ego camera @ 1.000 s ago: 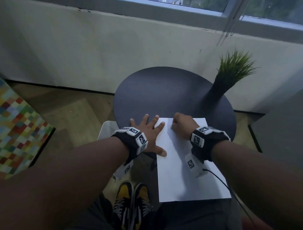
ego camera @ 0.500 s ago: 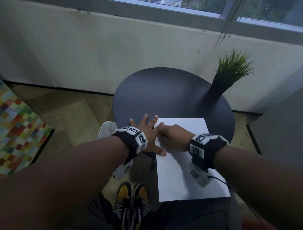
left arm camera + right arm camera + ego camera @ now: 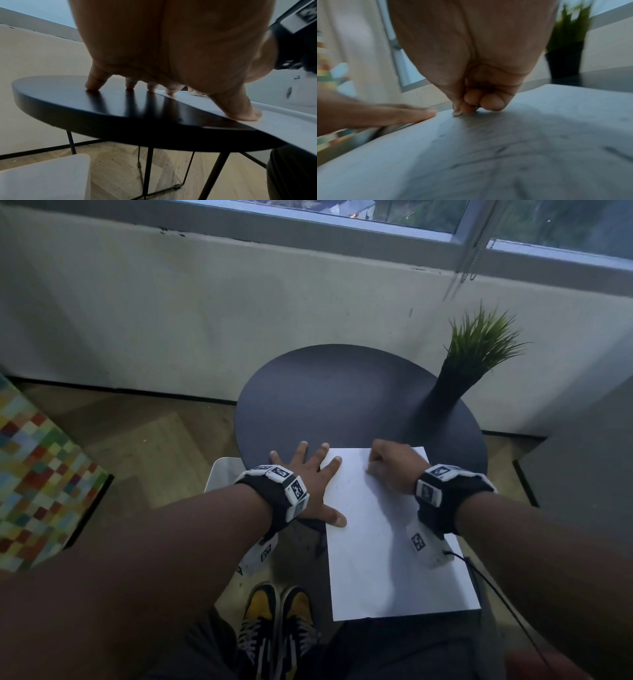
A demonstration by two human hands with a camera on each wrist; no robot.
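A white sheet of paper (image 3: 387,546) lies on the near part of a round dark table (image 3: 325,398) and overhangs its near edge. My left hand (image 3: 308,474) lies flat with fingers spread, forefinger and thumb on the sheet's left edge, the other fingers on the table. In the left wrist view the thumb (image 3: 240,111) presses the paper (image 3: 283,125) at the table's rim (image 3: 85,108). My right hand (image 3: 390,463) is curled into a fist holding nothing, pressed onto the sheet near its far edge. The right wrist view shows the fist (image 3: 481,100) with thumbnail and fingertips down on the paper (image 3: 505,148).
A black vase (image 3: 445,395) with green grass-like leaves (image 3: 479,344) stands at the table's far right. A white seat (image 3: 222,474) sits under the table's left side. A colourful checkered block (image 3: 34,474) is on the floor at left. My yellow-and-black shoes (image 3: 274,614) are below.
My right fist slid left across the sheet to the left hand, then back right along the far edge. The left hand and the sheet stayed put.
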